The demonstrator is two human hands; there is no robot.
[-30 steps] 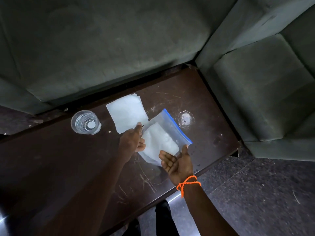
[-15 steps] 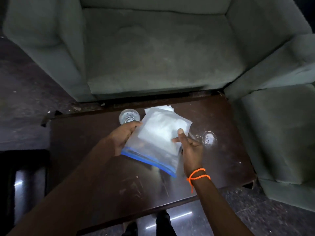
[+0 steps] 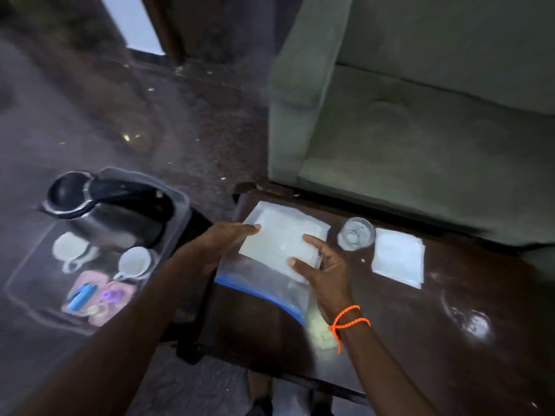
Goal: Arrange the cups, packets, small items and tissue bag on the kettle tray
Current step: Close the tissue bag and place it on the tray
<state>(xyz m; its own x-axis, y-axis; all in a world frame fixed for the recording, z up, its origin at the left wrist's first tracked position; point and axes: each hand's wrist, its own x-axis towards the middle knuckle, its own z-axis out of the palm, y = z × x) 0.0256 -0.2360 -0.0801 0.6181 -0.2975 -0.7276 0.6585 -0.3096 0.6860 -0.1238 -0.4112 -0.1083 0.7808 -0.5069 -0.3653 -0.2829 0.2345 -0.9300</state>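
Both hands hold a clear zip bag with a blue seal [image 3: 264, 277] above the left end of the dark table; white tissues show inside it. My left hand [image 3: 223, 244] grips its left edge, and my right hand [image 3: 326, 271], with an orange wrist cord, grips its right side. At the left a clear tray [image 3: 168, 187] carries a black and steel kettle [image 3: 105, 211], two white cups [image 3: 133, 262], pink packets [image 3: 115, 298] and a blue small item [image 3: 79, 297]. The tray area is blurred.
On the dark wooden table [image 3: 420, 340] stand a glass of water [image 3: 356, 234] and a loose white tissue stack [image 3: 398, 256], right of the bag. A grey-green armchair [image 3: 405, 115] is behind the table. Dark speckled floor lies at the left.
The view has swung left, bringing the kettle tray into sight. Both hands have carried the tissue bag leftward, away from the glass and the loose tissues.
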